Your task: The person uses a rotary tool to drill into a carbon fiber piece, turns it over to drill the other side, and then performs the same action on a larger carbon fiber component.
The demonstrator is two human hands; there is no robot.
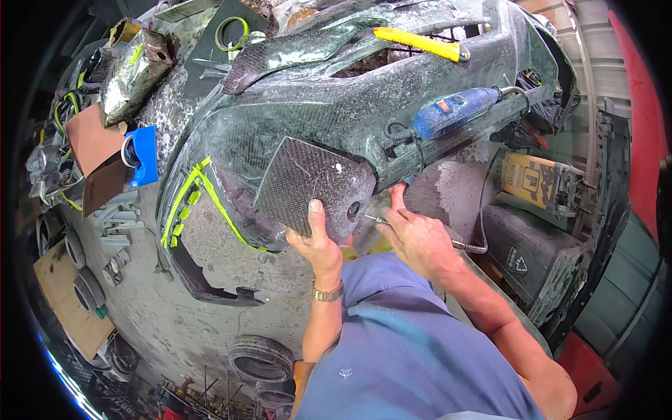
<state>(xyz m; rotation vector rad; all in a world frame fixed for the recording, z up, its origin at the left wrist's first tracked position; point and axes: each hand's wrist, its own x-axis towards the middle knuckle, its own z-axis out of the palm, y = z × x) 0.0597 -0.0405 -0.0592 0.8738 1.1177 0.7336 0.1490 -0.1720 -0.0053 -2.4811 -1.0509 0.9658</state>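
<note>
– So, what fills the view, biggest first?

– A dusty grey workbench [175, 315] spreads from nine o'clock round to six. Across it, from the centre up to twelve and one o'clock, lies a big glossy carbon-fibre body shell [315, 115]. Yellow-green tape [192, 199] runs along its edge at nine o'clock.

– And what do I have hold of?

– You hold a dark woven carbon-fibre panel [308, 178], just above centre, resting against the shell. Your left hand [318, 245], at six o'clock of the panel, clamps its lower edge. The thumb lies flat on the weave and the other fingers curl out of sight beneath. Your right hand [416, 238], at four o'clock of the panel, is closed pen-fashion round a slim metal handpiece [378, 220]. Its tip points towards nine o'clock at the panel's lower right corner, beside a small round hole [353, 208]. I cannot tell whether the tip touches.

– Anything else nearby?

– A flexible shaft [470, 247] trails off at three o'clock of your right hand. A blue rotary tool [451, 112] lies on the shell at one o'clock.

– Which step is this?

– By my reading, you are dressing the panel's corner edge. The next move calls for a firm left-hand hold so the panel cannot shift. It also needs a light, steady pass of the tip, clear of your left thumb close by.
</note>
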